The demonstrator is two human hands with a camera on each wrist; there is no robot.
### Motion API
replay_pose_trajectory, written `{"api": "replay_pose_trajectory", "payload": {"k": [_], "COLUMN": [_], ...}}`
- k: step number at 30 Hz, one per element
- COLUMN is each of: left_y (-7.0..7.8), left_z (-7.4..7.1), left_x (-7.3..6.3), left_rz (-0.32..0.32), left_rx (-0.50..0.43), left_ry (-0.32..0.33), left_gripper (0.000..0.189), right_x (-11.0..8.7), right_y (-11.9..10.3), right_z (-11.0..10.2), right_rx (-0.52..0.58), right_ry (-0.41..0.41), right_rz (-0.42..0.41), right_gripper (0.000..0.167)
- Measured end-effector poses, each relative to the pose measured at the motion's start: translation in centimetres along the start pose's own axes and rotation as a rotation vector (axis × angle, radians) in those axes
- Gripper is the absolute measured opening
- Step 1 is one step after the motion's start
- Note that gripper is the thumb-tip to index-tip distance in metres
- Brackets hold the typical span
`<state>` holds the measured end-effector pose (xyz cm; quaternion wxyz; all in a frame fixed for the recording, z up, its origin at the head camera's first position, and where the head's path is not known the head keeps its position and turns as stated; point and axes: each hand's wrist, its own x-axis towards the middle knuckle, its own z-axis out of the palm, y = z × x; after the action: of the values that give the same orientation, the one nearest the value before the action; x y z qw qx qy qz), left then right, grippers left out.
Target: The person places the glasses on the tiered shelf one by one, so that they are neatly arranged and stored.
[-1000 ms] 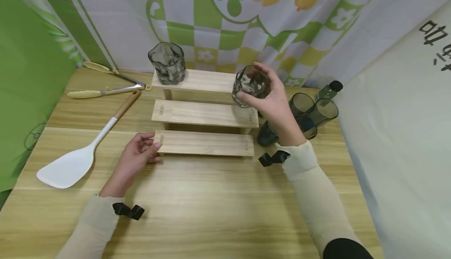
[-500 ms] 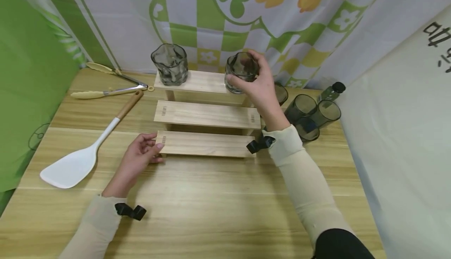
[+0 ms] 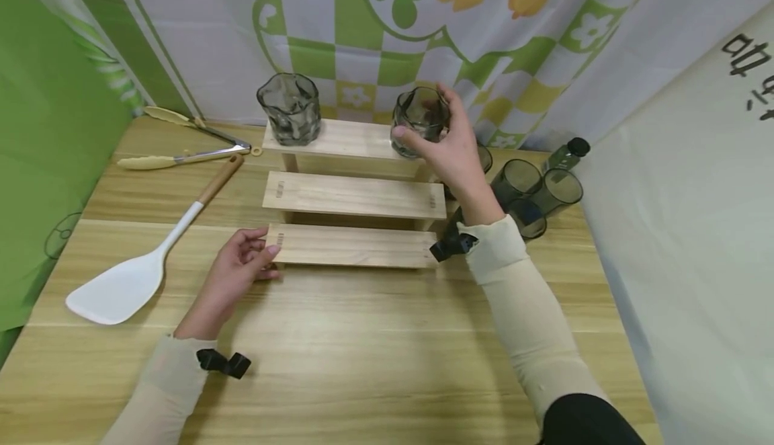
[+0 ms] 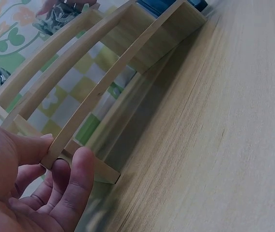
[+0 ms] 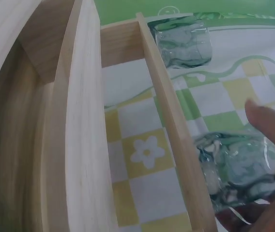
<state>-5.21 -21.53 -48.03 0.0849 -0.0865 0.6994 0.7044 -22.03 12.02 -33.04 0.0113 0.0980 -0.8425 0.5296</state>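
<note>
On the pale wooden counter (image 3: 363,337) stands a three-tier light wooden step shelf (image 3: 353,195). At its top tier's right end, the right hand (image 3: 450,146) grips a smoky wavy glass tumbler (image 3: 420,122), fingers curled round it; a matching smoky tumbler (image 3: 290,109) stands at the left end. The left hand (image 3: 238,267) pinches the bottom step's left corner. A white spatula with a wooden handle (image 3: 151,257) lies left.

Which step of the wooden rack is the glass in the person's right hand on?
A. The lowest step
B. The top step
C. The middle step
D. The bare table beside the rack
B: the right hand grips a wavy smoky glass at the right end of the top step, where another wavy glass stands at the left.
</note>
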Motion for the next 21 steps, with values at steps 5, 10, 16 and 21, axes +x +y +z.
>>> {"api": "replay_pose_trajectory", "payload": {"k": [5, 10, 16, 21], "left_y": [0.0, 0.1, 0.0, 0.0], "left_z": [-0.1, 0.0, 0.0, 0.1], "left_x": [-0.1, 0.0, -0.1, -0.2], "left_rz": [0.001, 0.009, 0.004, 0.005], "left_rx": [0.002, -0.003, 0.007, 0.005], "left_ry": [-0.008, 0.002, 0.001, 0.000], "left_gripper": [0.061, 0.060, 0.060, 0.060], "right_x": [-2.6, -7.1, -11.6, -14.1], "right_y": [0.0, 0.4, 5.0, 6.9], "right_z": [-1.4, -3.1, -4.4, -4.4], "right_rx": [-0.011, 0.042, 0.054, 0.084], "right_ry": [0.027, 0.133, 0.174, 0.213], "right_rz": [-0.066, -0.245, -0.315, -0.367], "right_gripper": [0.096, 0.075, 0.073, 0.076]}}
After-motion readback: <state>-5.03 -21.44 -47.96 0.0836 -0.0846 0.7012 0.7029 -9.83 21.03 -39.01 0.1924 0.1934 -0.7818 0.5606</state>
